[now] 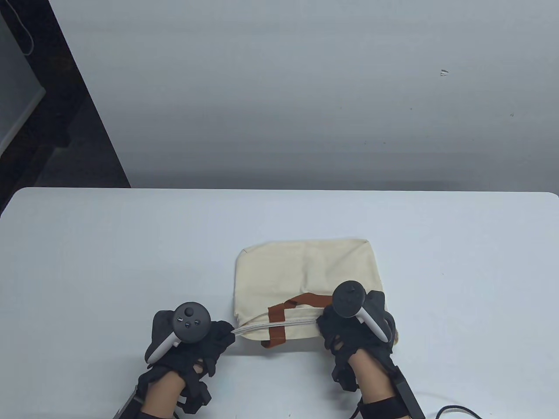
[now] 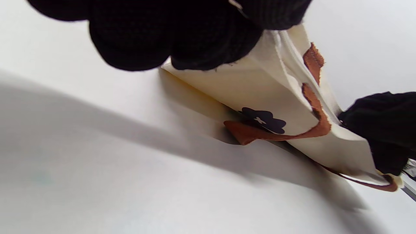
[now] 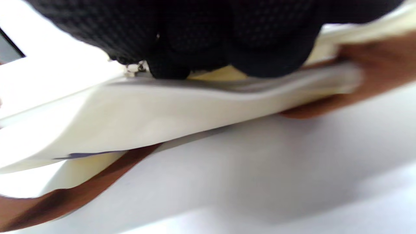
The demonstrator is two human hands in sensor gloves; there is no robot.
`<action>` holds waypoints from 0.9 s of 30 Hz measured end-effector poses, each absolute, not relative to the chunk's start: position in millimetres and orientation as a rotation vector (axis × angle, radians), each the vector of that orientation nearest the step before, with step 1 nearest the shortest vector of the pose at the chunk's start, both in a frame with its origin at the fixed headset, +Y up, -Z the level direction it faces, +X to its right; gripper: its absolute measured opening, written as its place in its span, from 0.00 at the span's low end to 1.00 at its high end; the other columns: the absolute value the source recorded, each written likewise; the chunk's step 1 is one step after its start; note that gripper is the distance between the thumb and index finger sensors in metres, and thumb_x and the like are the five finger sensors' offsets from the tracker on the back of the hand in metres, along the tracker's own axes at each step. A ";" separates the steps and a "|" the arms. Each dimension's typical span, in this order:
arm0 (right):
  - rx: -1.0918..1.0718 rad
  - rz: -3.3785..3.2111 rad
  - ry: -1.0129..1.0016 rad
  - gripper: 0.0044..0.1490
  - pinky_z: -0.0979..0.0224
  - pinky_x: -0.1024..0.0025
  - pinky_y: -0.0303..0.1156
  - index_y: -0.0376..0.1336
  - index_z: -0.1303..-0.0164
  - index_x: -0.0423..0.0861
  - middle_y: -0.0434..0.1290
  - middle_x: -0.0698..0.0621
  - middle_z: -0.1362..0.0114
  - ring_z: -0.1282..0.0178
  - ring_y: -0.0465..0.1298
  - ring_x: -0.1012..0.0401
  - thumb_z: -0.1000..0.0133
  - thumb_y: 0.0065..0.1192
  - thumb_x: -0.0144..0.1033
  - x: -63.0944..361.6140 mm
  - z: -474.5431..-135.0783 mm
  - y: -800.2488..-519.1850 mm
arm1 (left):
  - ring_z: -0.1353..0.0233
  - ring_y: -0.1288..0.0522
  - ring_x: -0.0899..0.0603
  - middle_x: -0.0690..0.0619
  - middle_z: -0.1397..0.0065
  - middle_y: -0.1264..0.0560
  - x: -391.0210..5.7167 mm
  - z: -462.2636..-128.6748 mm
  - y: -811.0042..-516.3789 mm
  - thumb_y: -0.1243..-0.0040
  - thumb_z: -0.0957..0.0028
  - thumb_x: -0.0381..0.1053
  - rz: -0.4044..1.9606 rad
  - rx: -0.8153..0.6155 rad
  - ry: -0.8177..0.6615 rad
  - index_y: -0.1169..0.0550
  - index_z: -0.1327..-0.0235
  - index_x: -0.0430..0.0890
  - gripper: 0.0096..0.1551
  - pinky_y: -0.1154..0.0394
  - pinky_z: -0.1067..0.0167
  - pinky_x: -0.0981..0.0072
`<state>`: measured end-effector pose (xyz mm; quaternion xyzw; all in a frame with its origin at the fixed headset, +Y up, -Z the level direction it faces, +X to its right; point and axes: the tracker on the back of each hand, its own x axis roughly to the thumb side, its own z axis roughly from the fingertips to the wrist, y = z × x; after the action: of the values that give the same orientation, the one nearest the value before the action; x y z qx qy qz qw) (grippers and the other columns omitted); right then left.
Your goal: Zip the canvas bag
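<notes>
A cream canvas bag [image 1: 301,275] with brown handles [image 1: 279,321] lies on the white table, its zipper edge [image 1: 275,325] facing the near side. My left hand [image 1: 220,334] pinches the left end of the zipper edge; the left wrist view shows its fingers [image 2: 182,39] on the bag's corner [image 2: 276,87]. My right hand [image 1: 332,327] grips the zipper edge toward the right end. In the right wrist view its fingers [image 3: 201,42] press on the bag's top edge [image 3: 162,107] beside a small metal piece [image 3: 135,68]. The zipper pull is otherwise hidden.
The white table [image 1: 109,253] stretches wide around the bag. A black cable [image 1: 454,410] lies at the near right edge. A dark doorway stands at the far left beyond the table.
</notes>
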<state>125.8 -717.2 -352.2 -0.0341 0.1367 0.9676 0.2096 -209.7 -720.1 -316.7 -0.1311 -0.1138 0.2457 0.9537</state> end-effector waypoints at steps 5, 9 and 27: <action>-0.234 2.645 0.366 0.25 0.56 0.52 0.68 0.68 0.53 0.40 0.73 0.44 0.55 0.64 0.74 0.51 0.52 0.62 0.43 148.9 -353.7 -719.0 | 0.62 0.17 0.44 0.57 0.63 0.14 -217.1 -316.9 -719.0 0.44 0.59 0.60 0.504 -0.220 -0.160 0.18 0.54 0.55 0.23 0.23 0.56 0.49; -0.323 2.672 0.316 0.25 0.55 0.52 0.68 0.67 0.53 0.40 0.73 0.44 0.55 0.64 0.74 0.52 0.53 0.62 0.43 163.8 -354.1 -716.9 | 0.62 0.17 0.44 0.57 0.63 0.14 -222.5 -316.6 -717.7 0.44 0.59 0.60 0.517 -0.175 -0.099 0.18 0.53 0.56 0.23 0.24 0.55 0.49; -0.727 2.877 0.075 0.22 0.50 0.53 0.68 0.68 0.54 0.46 0.74 0.47 0.54 0.61 0.75 0.53 0.52 0.65 0.45 177.1 -350.9 -710.6 | 0.62 0.17 0.44 0.58 0.63 0.14 -238.2 -316.2 -715.6 0.41 0.59 0.59 0.535 -0.076 0.087 0.16 0.53 0.56 0.23 0.24 0.54 0.47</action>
<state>177.1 -710.6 -350.9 -0.2441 0.0251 0.9655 0.0866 -238.2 -715.6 -316.2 -0.0377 0.0429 0.2642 0.9628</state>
